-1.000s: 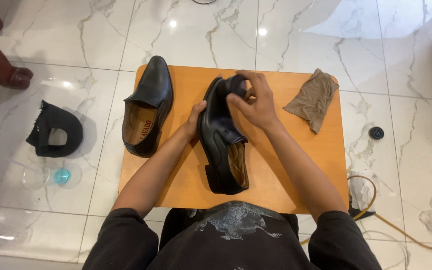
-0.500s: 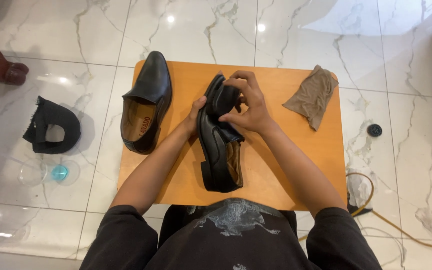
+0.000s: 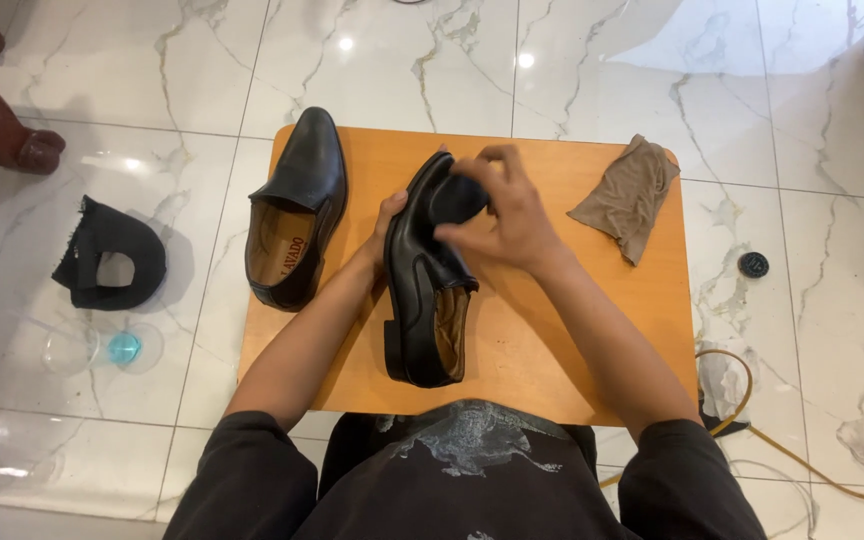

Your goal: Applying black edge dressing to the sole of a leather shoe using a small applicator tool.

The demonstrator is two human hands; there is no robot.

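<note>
The orange worktop [image 3: 572,340] filled the middle of the frame. On it, at the center, a black shoe [image 3: 422,300] lay tipped on its side. The left hand [image 3: 384,228] cupped its left edge, grip curled around it. The right hand [image 3: 504,215] pressed a dark cloth [image 3: 455,200] onto the toe, grip pinching the cloth. Another black shoe [image 3: 297,210] stood to the left, and a brown rag [image 3: 627,195] lay at the upper right

Two black shoes: one [image 3: 427,290] tilted on its side mid-worktop, the other [image 3: 297,210] lying to its left. One orange worktop [image 3: 542,350]. One tan cloth [image 3: 627,195] on its right part. Two hands: left [image 3: 389,222], right [image 3: 507,210]. On the floor, one black torn piece [image 3: 112,258], one small black lid [image 3: 753,264], one clear cup [image 3: 102,348].
</note>
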